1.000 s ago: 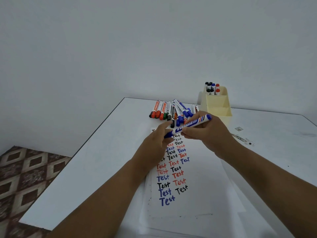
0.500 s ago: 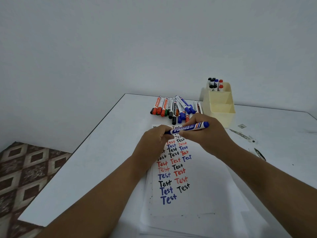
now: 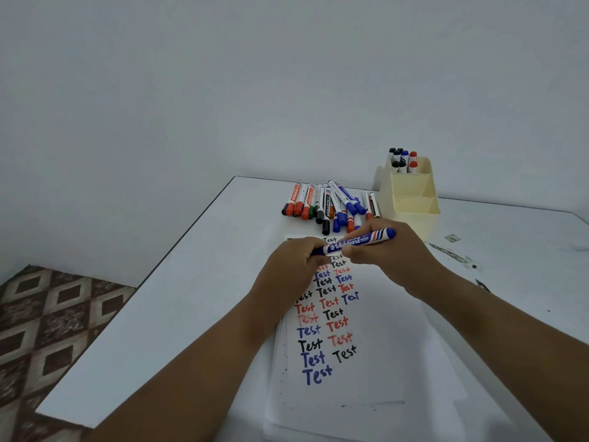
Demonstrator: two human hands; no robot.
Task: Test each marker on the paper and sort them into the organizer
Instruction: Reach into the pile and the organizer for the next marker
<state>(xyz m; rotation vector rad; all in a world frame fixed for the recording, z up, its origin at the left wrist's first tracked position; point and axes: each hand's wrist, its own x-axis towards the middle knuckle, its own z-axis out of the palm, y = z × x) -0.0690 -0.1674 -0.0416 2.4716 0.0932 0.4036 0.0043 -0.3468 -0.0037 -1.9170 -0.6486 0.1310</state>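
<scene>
A blue whiteboard marker (image 3: 357,241) lies almost level above the top of the paper (image 3: 376,362). My right hand (image 3: 392,260) grips its barrel. My left hand (image 3: 293,266) pinches its cap end on the left. The paper carries several "Test" words in blue, red and black. Beyond the hands a pile of markers (image 3: 328,204) lies on the table. The cream organizer (image 3: 411,199) stands at the back right with several capped markers (image 3: 403,161) upright in its rear compartment.
The white table (image 3: 178,314) has its left edge running diagonally, with patterned floor (image 3: 47,330) beyond it. Dark smudges and scraps (image 3: 455,255) mark the tabletop right of my right hand. A plain wall rises behind the table.
Both hands with the blue marker have stayed over the top of the paper. The marker has tipped from slanted to nearly level. My left fingers have closed round its cap end.
</scene>
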